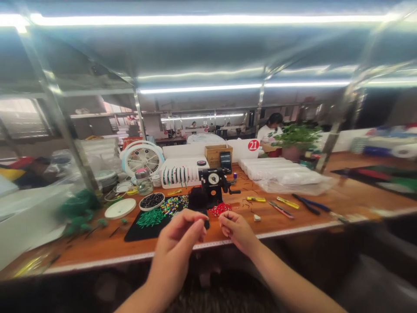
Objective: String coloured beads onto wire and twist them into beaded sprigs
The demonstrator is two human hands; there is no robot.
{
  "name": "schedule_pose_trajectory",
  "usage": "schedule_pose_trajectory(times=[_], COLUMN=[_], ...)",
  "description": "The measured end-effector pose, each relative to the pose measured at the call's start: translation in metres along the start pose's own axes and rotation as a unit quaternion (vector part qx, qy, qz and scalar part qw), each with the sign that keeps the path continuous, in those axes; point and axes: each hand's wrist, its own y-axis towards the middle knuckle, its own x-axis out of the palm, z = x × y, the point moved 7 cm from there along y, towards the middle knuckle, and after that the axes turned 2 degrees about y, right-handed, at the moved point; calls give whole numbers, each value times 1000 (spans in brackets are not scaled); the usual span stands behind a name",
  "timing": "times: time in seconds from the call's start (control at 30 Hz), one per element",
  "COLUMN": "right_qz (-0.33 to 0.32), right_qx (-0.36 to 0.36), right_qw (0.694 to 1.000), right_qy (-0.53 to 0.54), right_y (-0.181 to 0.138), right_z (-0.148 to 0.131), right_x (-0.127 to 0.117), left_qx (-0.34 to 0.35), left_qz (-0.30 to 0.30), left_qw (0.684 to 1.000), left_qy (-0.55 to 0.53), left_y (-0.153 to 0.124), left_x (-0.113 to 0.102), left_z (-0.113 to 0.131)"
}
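My left hand (182,237) is closed in a pinch above the front edge of the workbench. Something small and dark shows at its fingertips, too small to name. Close by on the right, my right hand (237,229) has its thumb and fingers pressed together; anything between them is hidden. A gap separates the two hands. Just behind them lie a heap of red beads (220,209) and a black hand-cranked device with a dial (213,184). Green tube-shaped pieces (150,218) and multicoloured beads (171,205) lie on a black mat (138,234) to the left.
A bowl of black beads (151,201), a white lid (120,208), a glass jar (143,184) and a fan (143,158) stand left. Yellow cutters (287,202), pliers (306,204) and plastic-wrapped white rolls (276,171) lie right. A person (271,130) sits beyond the partition.
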Motion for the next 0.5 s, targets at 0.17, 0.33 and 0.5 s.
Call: schedule_pose_trajectory(times=[0.17, 0.33, 0.5], right_qz=[0, -17, -6], right_qx=[-9, -34, -106], right_qw=[1000, 995, 976], right_qy=[-1, -87, -189], right_y=[0, -5, -15], right_z=[1, -6, -20], right_x=[-2, 3, 13], left_qx=[-117, -50, 17], left_qz=[-19, -14, 8], left_qw=[991, 987, 969], left_qy=[65, 153, 247], left_y=[44, 57, 54], left_x=[30, 26, 10], left_z=[-76, -90, -73])
